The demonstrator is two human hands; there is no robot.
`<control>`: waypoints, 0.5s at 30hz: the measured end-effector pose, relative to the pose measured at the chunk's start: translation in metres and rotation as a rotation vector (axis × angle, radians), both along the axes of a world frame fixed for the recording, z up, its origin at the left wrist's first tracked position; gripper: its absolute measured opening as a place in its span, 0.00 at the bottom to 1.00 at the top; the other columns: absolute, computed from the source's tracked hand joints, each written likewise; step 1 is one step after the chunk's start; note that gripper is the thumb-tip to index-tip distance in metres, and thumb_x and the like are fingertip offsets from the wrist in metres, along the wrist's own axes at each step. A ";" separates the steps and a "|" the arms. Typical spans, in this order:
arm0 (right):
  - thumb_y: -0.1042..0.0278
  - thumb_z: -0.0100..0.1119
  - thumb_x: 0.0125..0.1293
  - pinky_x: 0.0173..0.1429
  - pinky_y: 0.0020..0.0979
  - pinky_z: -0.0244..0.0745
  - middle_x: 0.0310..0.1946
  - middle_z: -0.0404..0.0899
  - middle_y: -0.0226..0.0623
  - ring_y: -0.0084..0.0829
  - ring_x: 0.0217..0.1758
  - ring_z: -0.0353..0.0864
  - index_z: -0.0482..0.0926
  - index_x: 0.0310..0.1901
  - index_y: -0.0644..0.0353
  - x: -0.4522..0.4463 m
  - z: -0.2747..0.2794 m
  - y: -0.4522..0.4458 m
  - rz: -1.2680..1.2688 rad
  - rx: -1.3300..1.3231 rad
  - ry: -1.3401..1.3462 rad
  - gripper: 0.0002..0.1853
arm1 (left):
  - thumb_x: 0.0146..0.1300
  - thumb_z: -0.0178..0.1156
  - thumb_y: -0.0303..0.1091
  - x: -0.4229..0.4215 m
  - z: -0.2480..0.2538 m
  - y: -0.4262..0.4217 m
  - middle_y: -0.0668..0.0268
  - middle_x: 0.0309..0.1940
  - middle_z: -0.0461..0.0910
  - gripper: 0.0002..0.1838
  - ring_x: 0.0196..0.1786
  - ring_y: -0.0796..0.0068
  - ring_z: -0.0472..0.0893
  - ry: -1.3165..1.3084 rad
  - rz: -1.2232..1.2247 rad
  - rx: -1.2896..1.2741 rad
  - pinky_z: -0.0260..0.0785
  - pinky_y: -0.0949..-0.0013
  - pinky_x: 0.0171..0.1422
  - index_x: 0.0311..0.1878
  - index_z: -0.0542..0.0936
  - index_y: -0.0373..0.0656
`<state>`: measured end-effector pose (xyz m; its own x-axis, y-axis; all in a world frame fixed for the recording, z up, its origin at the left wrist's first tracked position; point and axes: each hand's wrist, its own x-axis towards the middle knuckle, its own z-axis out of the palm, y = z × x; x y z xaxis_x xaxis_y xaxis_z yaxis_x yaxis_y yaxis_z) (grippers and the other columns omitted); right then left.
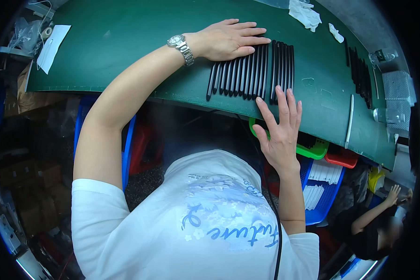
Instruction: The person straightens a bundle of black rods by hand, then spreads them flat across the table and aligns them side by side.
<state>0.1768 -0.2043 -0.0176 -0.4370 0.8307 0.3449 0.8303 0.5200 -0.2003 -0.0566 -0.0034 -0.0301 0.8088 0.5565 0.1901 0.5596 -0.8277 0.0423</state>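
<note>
A row of slim black pen-like sticks (240, 77) lies side by side on the green table (140, 32), pointing toward my body. A narrow gap splits off a smaller group of black sticks (283, 63) on the right. My left hand (228, 41), with a metal watch (178, 44) on its wrist, lies flat across the far ends of the larger group, fingers stretched to the right. My right hand (281, 128) is open at the table's near edge, its fingertips at the near ends of the smaller group. Whether they press on the sticks I cannot tell.
More black sticks (360, 77) lie at the far right, near a clear cup (386, 115) and a white strip (349, 121). Crumpled tissue (305, 15) sits at the back. Below the edge are green (312, 151), red (341, 157) and blue baskets (319, 217). Another person (375, 228) sits lower right.
</note>
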 end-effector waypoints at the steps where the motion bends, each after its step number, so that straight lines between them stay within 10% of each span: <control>1: 0.58 0.68 0.61 0.80 0.61 0.45 0.76 0.59 0.48 0.53 0.81 0.52 0.78 0.65 0.48 0.000 0.000 -0.001 0.018 -0.003 -0.007 0.29 | 0.81 0.36 0.52 0.000 0.001 -0.001 0.67 0.81 0.53 0.27 0.83 0.63 0.50 -0.001 -0.003 -0.002 0.41 0.50 0.86 0.79 0.59 0.62; 6: 0.64 0.69 0.60 0.77 0.59 0.55 0.71 0.67 0.50 0.53 0.76 0.63 0.81 0.58 0.59 0.010 -0.004 -0.001 0.107 0.032 0.207 0.24 | 0.81 0.37 0.50 -0.002 0.003 -0.001 0.66 0.81 0.53 0.27 0.83 0.62 0.50 -0.024 -0.011 -0.035 0.42 0.49 0.86 0.79 0.59 0.62; 15: 0.58 0.72 0.56 0.78 0.60 0.49 0.75 0.60 0.50 0.54 0.79 0.56 0.75 0.67 0.52 -0.015 0.004 0.005 0.115 -0.036 0.119 0.35 | 0.81 0.37 0.50 0.000 -0.002 -0.002 0.66 0.81 0.54 0.26 0.83 0.62 0.51 -0.064 -0.018 -0.014 0.42 0.49 0.85 0.79 0.60 0.61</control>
